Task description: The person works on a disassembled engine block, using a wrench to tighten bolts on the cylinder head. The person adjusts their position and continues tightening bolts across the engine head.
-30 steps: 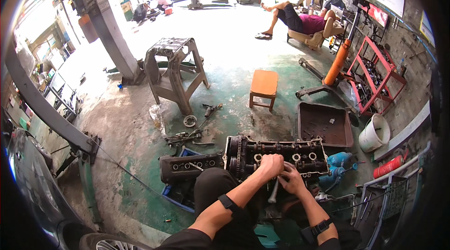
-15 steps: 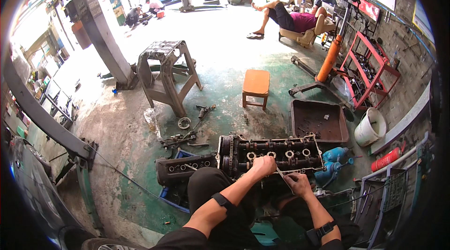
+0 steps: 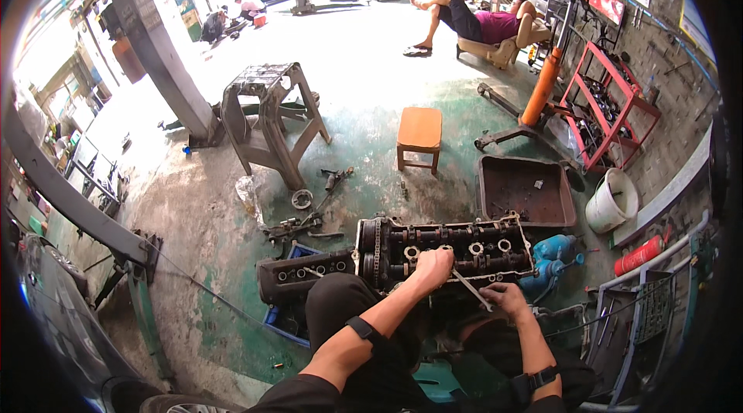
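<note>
A dark, greasy engine cylinder head [image 3: 472, 246] lies on the floor in front of my knees, a timing chain at its left end. My left hand [image 3: 432, 266] rests closed on its near edge, gripping a part there that I cannot make out. My right hand [image 3: 503, 298] is just below the head's near edge and holds a long thin metal tool [image 3: 470, 289] that slants up toward the left hand. Both wrists carry black bands.
A black valve cover [image 3: 298, 277] lies left of the head. Beyond are a dark metal tray [image 3: 526, 190], an orange stool [image 3: 419, 134], a grey stool [image 3: 267, 115], a white bucket [image 3: 611, 200], blue bottles [image 3: 551, 252], a red rack [image 3: 611, 107]. A person reclines far back.
My right hand has pulled back from the cylinder head toward my lap with the tool. The left hand stays on the head's near edge. The view has tilted slightly.
</note>
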`<state>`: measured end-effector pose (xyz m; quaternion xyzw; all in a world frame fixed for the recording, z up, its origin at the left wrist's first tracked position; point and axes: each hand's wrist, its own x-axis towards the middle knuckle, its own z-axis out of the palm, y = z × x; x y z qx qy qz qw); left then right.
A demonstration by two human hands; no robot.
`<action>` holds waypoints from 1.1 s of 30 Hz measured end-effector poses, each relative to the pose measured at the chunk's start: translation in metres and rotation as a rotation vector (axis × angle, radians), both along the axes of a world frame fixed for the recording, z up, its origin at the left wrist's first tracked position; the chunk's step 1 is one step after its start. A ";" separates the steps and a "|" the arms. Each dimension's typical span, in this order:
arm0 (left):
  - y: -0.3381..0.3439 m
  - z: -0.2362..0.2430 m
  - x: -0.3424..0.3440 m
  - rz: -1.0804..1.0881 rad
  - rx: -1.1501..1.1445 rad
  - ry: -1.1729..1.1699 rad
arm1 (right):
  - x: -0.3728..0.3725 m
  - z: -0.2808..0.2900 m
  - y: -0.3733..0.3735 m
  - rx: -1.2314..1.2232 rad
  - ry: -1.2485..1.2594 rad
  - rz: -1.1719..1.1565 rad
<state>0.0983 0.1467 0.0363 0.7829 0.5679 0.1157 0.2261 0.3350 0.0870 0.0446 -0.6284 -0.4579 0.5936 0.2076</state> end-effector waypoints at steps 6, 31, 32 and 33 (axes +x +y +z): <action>-0.002 0.008 0.003 -0.015 0.085 -0.004 | 0.023 0.014 0.004 -0.309 0.572 -0.285; -0.007 0.019 -0.009 -0.021 -0.001 0.034 | -0.087 -0.017 0.033 0.811 -0.476 0.506; -0.011 0.016 -0.006 -0.055 0.004 -0.031 | -0.079 -0.015 0.031 0.810 -0.480 0.526; -0.012 0.013 -0.003 -0.077 0.035 -0.060 | -0.071 -0.014 0.027 0.777 -0.495 0.550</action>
